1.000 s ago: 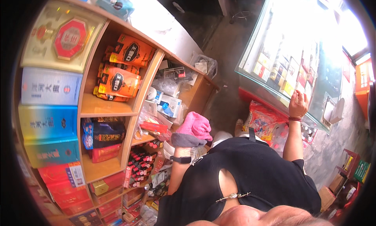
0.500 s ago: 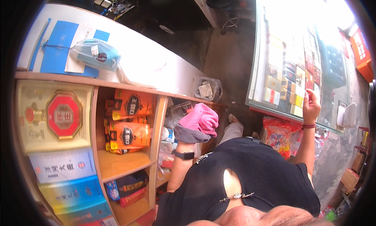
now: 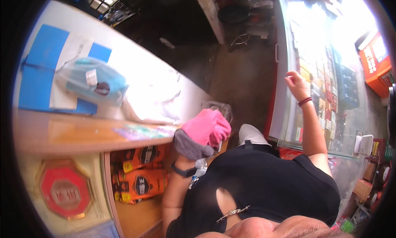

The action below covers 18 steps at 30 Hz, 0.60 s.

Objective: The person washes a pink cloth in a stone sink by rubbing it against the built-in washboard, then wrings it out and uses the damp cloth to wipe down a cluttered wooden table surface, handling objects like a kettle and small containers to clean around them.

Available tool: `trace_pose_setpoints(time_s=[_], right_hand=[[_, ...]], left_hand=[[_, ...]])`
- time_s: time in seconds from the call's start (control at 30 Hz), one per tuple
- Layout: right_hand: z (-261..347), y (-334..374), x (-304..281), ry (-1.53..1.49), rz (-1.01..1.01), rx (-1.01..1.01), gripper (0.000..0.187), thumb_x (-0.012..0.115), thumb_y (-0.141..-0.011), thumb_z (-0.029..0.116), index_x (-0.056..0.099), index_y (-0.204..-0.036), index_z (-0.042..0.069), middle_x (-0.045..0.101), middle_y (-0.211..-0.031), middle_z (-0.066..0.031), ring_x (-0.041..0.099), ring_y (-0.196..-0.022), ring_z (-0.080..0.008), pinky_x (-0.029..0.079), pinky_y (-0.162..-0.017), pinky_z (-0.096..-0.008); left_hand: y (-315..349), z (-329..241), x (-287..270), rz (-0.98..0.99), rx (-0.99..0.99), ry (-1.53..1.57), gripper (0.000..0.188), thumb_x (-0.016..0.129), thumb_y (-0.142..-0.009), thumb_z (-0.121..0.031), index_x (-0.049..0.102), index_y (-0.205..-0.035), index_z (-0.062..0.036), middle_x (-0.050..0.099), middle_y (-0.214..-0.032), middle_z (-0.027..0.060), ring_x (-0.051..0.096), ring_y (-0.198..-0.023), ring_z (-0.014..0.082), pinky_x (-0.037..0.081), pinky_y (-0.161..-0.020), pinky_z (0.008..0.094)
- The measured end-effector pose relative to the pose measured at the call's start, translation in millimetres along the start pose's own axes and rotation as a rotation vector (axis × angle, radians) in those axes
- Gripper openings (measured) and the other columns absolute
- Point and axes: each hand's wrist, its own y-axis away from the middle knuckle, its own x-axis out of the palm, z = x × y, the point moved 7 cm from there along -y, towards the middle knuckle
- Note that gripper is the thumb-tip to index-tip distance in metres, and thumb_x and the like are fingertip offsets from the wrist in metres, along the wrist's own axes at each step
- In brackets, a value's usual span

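As pink/grey cloth (image 3: 205, 133) hides L hand, grip's unclear

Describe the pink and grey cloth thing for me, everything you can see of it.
The pink and grey cloth looks soft and plush: bright pink with bunched, rounded folds on its right, and a thick grey band along its lower left. It covers the person's left hand, just beyond the dark watch, so whether it is worn or gripped cannot be told. It overlaps the end of the counter's wooden edge in view; contact there is unclear.
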Motion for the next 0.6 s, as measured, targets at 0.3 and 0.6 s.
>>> trace_pose_setpoints(time_s=[0.3,0.6], right_hand=[[72.0,-90.7,96.4,0.185,0.266,-0.224,0.023,0.066,-0.076,0.019,0.065,-0.093,0.004,0.066,-0.08,-0.0147,0.064,-0.08,-0.0319,0.052,-0.073,-0.04],[19.8,-88.2,235.4,0.447,0.925,-0.301,0.029,0.065,-0.075,0.027,0.068,-0.092,0.004,0.068,-0.088,-0.0173,0.064,-0.087,-0.0339,0.052,-0.078,-0.0412]], left_hand=[[4.5,64.5,-11.6,-0.009,-0.248,0.036,0.022,0.06,-0.067,-0.007,0.057,-0.088,-0.0075,0.058,-0.087,0.0118,0.058,-0.079,0.0308,0.047,-0.069,0.036],[40.7,77.7,-37.8,-0.142,-0.636,-0.008,0.026,0.061,-0.067,-0.009,0.056,-0.092,-0.0068,0.058,-0.09,0.0121,0.058,-0.082,0.0311,0.046,-0.072,0.0372]])
